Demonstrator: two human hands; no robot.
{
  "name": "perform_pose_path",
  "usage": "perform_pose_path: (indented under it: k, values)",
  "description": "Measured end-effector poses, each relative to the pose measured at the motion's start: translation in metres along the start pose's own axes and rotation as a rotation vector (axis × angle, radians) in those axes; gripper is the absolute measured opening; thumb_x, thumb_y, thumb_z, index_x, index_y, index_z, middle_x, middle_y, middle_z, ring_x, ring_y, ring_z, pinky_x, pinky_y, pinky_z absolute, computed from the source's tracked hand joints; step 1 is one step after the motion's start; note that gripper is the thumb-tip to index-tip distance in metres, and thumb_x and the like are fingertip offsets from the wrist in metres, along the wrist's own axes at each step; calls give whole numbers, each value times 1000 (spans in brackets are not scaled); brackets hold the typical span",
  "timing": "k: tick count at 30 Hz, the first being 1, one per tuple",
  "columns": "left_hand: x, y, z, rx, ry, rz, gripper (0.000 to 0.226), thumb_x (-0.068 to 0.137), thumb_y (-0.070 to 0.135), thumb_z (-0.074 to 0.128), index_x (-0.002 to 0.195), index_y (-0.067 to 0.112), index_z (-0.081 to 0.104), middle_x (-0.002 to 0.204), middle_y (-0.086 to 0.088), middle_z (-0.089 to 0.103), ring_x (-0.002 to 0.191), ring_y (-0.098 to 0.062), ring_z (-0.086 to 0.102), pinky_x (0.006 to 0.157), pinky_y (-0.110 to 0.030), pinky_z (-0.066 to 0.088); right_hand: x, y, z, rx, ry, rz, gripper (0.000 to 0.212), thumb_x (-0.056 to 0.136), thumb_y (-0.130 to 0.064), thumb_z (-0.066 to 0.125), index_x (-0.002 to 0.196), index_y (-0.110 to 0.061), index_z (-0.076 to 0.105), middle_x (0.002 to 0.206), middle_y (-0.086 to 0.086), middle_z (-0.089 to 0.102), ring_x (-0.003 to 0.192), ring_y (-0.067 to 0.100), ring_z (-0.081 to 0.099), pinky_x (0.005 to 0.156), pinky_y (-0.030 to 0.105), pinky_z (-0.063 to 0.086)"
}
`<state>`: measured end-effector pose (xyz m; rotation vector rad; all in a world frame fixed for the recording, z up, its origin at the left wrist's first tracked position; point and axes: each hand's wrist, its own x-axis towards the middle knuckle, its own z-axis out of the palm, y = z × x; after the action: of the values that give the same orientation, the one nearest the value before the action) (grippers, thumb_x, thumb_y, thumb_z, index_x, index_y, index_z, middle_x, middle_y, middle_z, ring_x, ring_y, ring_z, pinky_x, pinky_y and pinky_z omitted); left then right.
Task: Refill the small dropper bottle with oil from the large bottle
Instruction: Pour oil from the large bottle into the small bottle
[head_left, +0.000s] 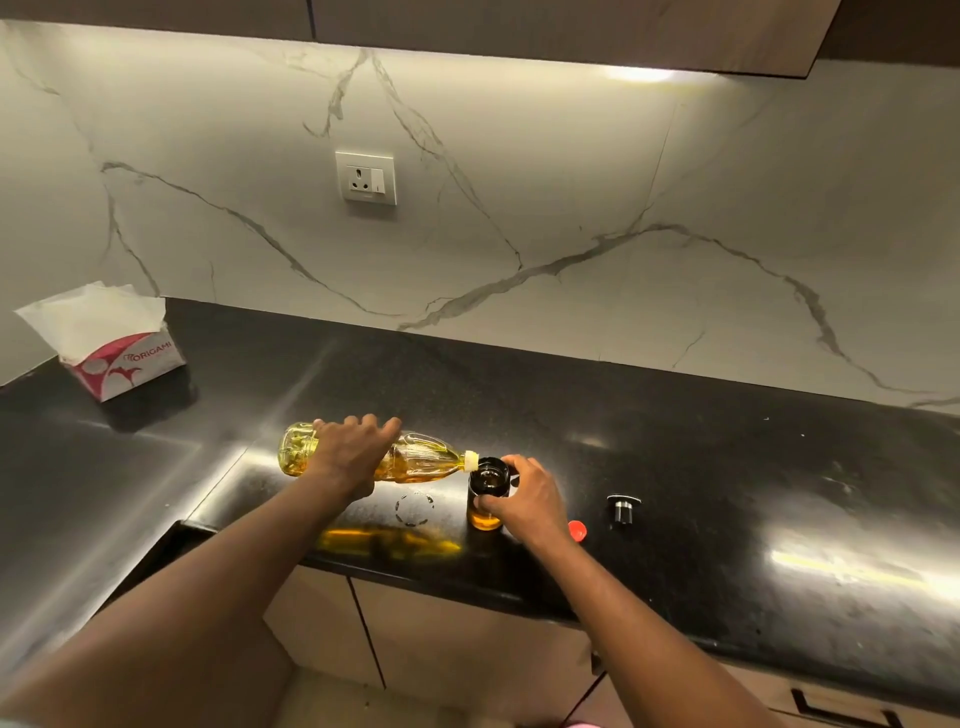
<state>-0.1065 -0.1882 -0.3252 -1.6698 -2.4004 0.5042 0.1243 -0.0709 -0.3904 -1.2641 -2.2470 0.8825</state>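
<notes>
My left hand (350, 454) grips the large clear oil bottle (421, 462) around its middle and holds it nearly horizontal above the black counter (727, 467). Its white neck touches the rim of the small dark dropper bottle (487, 491). The small bottle stands upright near the counter's front edge with amber oil at its bottom. My right hand (530, 501) holds it from the right side. A red cap (577, 530) lies just right of my right wrist. The black dropper top (622, 508) stands further right.
A tissue pack (111, 345) sits at the back left of the counter. A wall socket (366, 177) is on the marble backsplash. The counter steps down to a lower level on the left. Cabinet doors (457, 639) are below the front edge.
</notes>
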Motion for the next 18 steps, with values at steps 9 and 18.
perform_pose_path:
  k: [9, 18]
  values:
    - [-6, 2, 7, -111, -15, -3, 71, 84, 21, 72, 144, 26, 35, 113, -2, 59, 101, -23, 64, 86, -47, 59, -1, 0, 0, -6, -6, 2, 60, 75, -38, 86, 127, -23, 60, 118, -5, 60, 104, 8, 54, 82, 25, 46]
    - [-13, 5, 20, -190, 7, -26, 71, 82, 25, 73, 142, 26, 35, 106, 0, 57, 89, -18, 58, 77, -39, 54, -1, 0, 0, -8, -5, 0, 58, 74, -38, 85, 125, -25, 61, 116, -6, 61, 102, 9, 56, 79, 24, 45]
